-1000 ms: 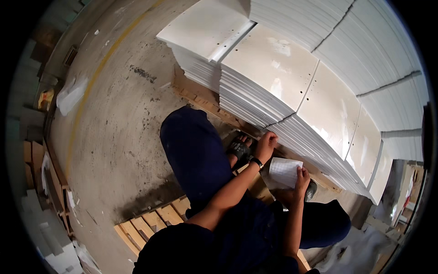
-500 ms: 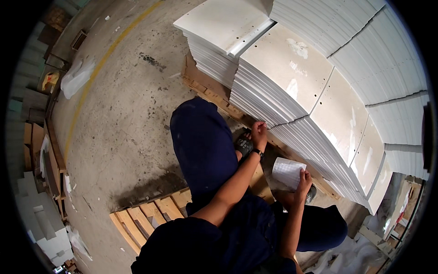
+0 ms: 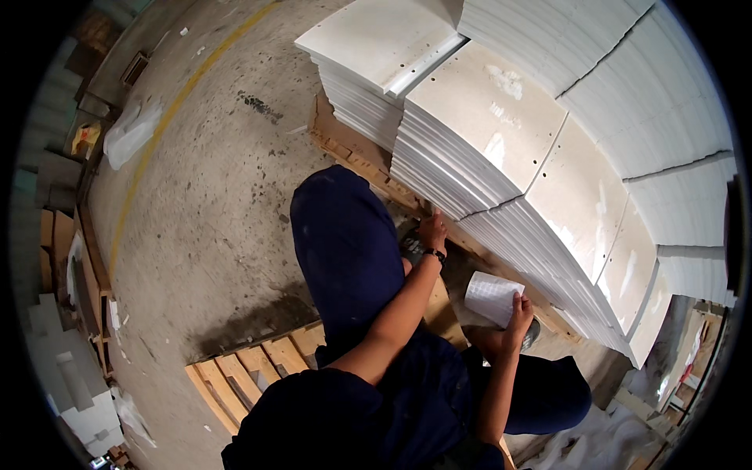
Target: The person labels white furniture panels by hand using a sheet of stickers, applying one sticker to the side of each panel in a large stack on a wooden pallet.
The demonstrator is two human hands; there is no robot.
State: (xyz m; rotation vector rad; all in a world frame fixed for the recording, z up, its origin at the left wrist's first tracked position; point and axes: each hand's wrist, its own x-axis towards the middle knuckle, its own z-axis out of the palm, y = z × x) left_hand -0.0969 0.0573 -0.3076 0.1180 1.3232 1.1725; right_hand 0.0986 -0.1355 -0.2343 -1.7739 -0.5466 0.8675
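My left hand (image 3: pixel 432 230), with a dark band at its wrist, reaches to the lower edge of a tall stack of white panels (image 3: pixel 454 184). One finger stretches toward the panel edges while the others bend; nothing shows in this hand. Whether the fingertip touches the stack is hard to tell. Between thumb and fingers, my right hand (image 3: pixel 520 313) pinches a white paper sheet (image 3: pixel 492 298) by its right side. The sheet hangs over the floor beside my shoe, with faint grid-like marks on it.
Beneath the stack lies a wooden pallet (image 3: pixel 352 160). I sit over another slatted wooden pallet (image 3: pixel 258 360), knees spread. More panel piles (image 3: pixel 650 102) rise on the far right. A yellow line (image 3: pixel 168 110) runs along the concrete floor, with clear plastic (image 3: pixel 129 137) past it.
My left hand has lowered slightly and moved left, its pinch giving way to a finger pointed at the stack. My right hand holds the paper almost unmoved.
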